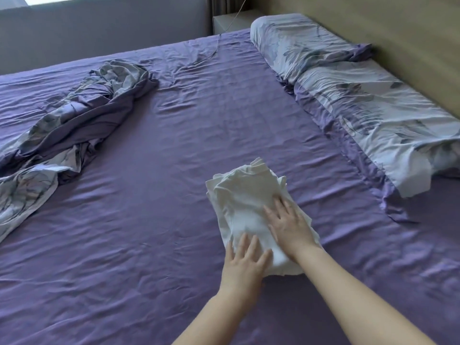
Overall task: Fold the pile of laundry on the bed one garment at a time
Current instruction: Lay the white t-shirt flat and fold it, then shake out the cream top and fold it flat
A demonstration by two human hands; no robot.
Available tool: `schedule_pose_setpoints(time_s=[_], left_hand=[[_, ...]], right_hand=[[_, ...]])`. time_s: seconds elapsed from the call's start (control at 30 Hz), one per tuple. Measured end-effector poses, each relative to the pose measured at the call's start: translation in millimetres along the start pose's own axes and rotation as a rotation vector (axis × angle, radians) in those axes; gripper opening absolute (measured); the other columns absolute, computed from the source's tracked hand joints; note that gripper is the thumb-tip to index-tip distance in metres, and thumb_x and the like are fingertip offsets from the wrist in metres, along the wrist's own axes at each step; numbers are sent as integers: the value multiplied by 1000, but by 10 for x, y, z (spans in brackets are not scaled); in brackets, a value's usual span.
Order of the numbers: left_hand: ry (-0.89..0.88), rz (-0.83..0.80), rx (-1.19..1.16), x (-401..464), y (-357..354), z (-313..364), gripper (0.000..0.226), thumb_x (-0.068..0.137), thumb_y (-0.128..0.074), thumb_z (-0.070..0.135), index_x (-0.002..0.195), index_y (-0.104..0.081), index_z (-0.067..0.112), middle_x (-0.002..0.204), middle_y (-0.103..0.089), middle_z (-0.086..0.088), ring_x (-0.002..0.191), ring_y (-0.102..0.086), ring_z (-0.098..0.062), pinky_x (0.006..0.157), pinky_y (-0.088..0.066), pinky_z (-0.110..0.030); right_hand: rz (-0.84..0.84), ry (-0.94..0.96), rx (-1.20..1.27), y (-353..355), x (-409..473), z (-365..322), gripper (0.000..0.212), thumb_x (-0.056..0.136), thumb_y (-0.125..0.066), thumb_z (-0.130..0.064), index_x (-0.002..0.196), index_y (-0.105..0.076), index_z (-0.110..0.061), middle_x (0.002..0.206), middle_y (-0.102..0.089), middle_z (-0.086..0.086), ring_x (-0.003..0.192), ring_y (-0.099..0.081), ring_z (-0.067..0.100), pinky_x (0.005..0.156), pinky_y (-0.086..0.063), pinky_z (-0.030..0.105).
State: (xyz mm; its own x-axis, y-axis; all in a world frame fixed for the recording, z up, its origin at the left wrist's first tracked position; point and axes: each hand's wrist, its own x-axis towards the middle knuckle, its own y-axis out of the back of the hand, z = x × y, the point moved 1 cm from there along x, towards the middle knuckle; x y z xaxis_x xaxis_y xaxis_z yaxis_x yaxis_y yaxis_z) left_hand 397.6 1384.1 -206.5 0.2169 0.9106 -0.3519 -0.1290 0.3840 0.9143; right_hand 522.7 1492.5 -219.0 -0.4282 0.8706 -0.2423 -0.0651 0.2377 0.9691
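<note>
Folded white cotton garment [245, 207], near centre of purple bedsheet [149, 220], long axis running away from you, tilted slightly left. Your left hand [245, 261] and right hand [290, 226] press it flat, fingers straight, gripping nothing. Crumpled floral duvet [72, 125] far left; floral pillows [361, 100] right, partly cut off.

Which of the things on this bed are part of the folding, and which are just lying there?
Part of the job:
white garment, folded
left hand, flat on it
right hand, flat on it
bed

Just lying about:
crumpled floral cover
pillows
cable
nightstand
</note>
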Motion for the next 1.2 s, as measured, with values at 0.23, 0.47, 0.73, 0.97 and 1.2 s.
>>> schedule_pose_setpoints(time_s=[0.23, 0.47, 0.73, 0.97, 1.2], left_hand=[[-109, -97, 13, 77, -55, -177, 80, 87, -52, 3, 150, -13, 34, 160, 3, -2, 147, 8, -27, 116, -17, -37], [-120, 68, -268, 104, 230, -40, 66, 82, -47, 0, 143, -35, 23, 148, -30, 0, 141, -18, -17, 103, -37, -33], [88, -38, -62, 91, -56, 25, 62, 98, -17, 52, 153, -3, 27, 159, 16, -1, 144, 23, -23, 114, 12, -54], [148, -121, -39, 112, -346, -54, 65, 98, -19, 48, 151, 10, 23, 152, 33, 0, 142, 28, -21, 111, 14, -58], [145, -71, -144, -62, -198, -199, 58, 99, -31, 46, 151, -12, 27, 160, 2, -1, 146, 2, -25, 115, -1, -56]], right_hand=[[25, -123, 176, 39, -45, 6, 53, 97, -36, -7, 143, -34, -34, 158, -2, 4, 138, -19, 26, 109, -30, 32], [134, -51, 45, 256, -22, 78, 43, 94, -38, -3, 131, -45, -23, 158, -8, 1, 130, -30, 25, 97, -36, 33], [-60, 9, 3, -156, -220, 16, 57, 98, -26, -50, 150, -11, -33, 159, 8, 3, 144, 17, 26, 113, 11, 50], [-260, -28, -57, -377, -151, 11, 67, 92, -10, -65, 147, 15, -37, 155, 26, -2, 142, 26, 21, 111, 10, 57], [-359, -97, -107, -171, -73, -122, 64, 97, -20, -56, 150, 7, -32, 158, 17, 1, 144, 17, 25, 110, -2, 61]])
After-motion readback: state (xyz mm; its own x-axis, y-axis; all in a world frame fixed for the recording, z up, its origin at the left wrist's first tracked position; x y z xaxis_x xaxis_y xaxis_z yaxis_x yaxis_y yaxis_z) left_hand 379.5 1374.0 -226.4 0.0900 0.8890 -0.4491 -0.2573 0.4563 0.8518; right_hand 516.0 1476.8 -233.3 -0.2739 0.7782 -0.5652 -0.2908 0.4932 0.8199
